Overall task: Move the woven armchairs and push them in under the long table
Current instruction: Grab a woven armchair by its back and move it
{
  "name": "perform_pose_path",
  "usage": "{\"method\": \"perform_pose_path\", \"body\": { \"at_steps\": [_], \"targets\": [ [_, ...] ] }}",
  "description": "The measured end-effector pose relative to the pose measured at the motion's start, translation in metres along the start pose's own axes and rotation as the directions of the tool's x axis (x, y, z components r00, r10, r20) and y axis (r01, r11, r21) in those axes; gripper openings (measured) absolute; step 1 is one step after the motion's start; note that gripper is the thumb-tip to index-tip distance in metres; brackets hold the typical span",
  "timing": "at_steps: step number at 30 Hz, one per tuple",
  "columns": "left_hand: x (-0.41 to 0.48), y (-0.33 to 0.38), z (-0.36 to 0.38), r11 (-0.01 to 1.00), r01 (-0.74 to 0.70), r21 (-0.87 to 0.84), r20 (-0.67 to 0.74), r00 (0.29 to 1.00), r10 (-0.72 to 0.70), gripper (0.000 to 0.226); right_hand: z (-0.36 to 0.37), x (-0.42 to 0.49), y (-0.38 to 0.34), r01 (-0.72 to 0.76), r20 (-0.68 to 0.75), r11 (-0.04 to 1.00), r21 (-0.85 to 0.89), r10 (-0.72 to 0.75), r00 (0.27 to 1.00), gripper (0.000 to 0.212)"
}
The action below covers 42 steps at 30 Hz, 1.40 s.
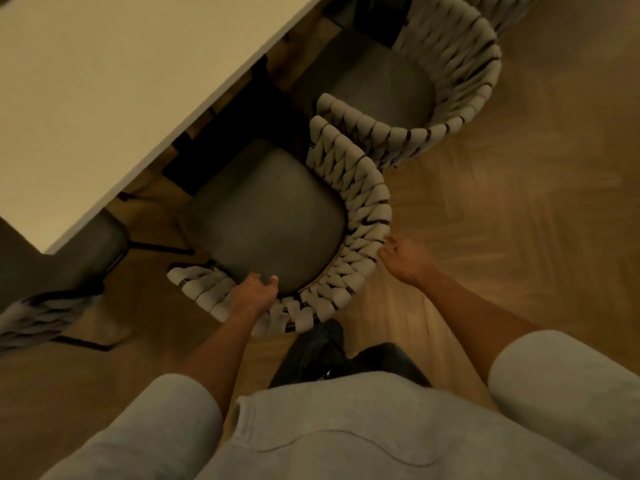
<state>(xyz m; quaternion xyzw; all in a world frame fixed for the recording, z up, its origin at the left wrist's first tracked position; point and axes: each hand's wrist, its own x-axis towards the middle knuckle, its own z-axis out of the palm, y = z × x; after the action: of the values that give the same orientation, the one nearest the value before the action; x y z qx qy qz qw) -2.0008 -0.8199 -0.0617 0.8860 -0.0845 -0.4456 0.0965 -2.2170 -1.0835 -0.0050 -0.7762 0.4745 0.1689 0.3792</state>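
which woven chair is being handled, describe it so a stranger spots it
Start at the long table. Of the woven armchairs along its edge, take the middle armchair, nearest the person. Only this one has the left hand gripping its back rim, the right hand beside its weave.

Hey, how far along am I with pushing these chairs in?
Nothing looks finished: the far armchair sits with its seat outside the long table. In hand: left hand grips the near armchair by its back, right hand at the rim. Left: pushing both under.
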Motion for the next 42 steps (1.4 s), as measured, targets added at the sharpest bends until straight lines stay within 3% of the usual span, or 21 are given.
{"method": "perform_pose_path", "body": {
  "at_steps": [7, 10, 14, 17, 19, 27, 35, 42],
  "targets": [
    [-0.010, 0.007, -0.003, 0.984, 0.079, -0.162, -0.107, 0.989, -0.097, 0.064, -0.003, 0.064, -0.042, 0.184, 0.032, 0.978, -0.100, -0.182, 0.983, 0.050],
    [-0.014, 0.000, 0.000, 0.956, 0.131, -0.263, -0.130, 0.977, -0.170, 0.048, -0.004, 0.089, -0.058, 0.286, 0.046, 0.944, -0.162, -0.283, 0.958, 0.052],
    [-0.007, -0.012, 0.017, 0.910, 0.180, -0.372, -0.123, 0.963, -0.241, 0.077, -0.012, 0.125, -0.068, 0.377, 0.088, 0.896, -0.235, -0.366, 0.926, 0.049],
    [-0.016, -0.001, 0.023, 0.869, 0.247, -0.429, -0.166, 0.924, -0.344, 0.065, -0.023, 0.150, -0.066, 0.414, 0.120, 0.871, -0.264, -0.396, 0.910, 0.050],
    [-0.017, 0.002, 0.032, 0.837, 0.319, -0.444, -0.196, 0.877, -0.438, 0.070, -0.031, 0.163, -0.061, 0.434, 0.134, 0.857, -0.278, -0.412, 0.901, 0.051],
    [-0.034, 0.014, 0.070, 0.823, 0.240, -0.514, -0.396, 0.785, -0.476, 0.067, -0.052, 0.183, -0.033, 0.462, 0.153, 0.828, -0.316, -0.437, 0.887, 0.050],
    [-0.045, -0.001, 0.106, 0.780, 0.153, -0.606, -0.508, 0.680, -0.528, 0.080, -0.043, 0.167, 0.002, 0.477, -0.060, 0.793, -0.380, -0.535, 0.843, 0.057],
    [-0.044, -0.024, 0.121, 0.699, 0.109, -0.706, -0.423, 0.727, -0.541, 0.088, -0.031, 0.169, 0.036, 0.439, -0.151, 0.859, -0.265, -0.486, 0.861, 0.078]
  ]
}}
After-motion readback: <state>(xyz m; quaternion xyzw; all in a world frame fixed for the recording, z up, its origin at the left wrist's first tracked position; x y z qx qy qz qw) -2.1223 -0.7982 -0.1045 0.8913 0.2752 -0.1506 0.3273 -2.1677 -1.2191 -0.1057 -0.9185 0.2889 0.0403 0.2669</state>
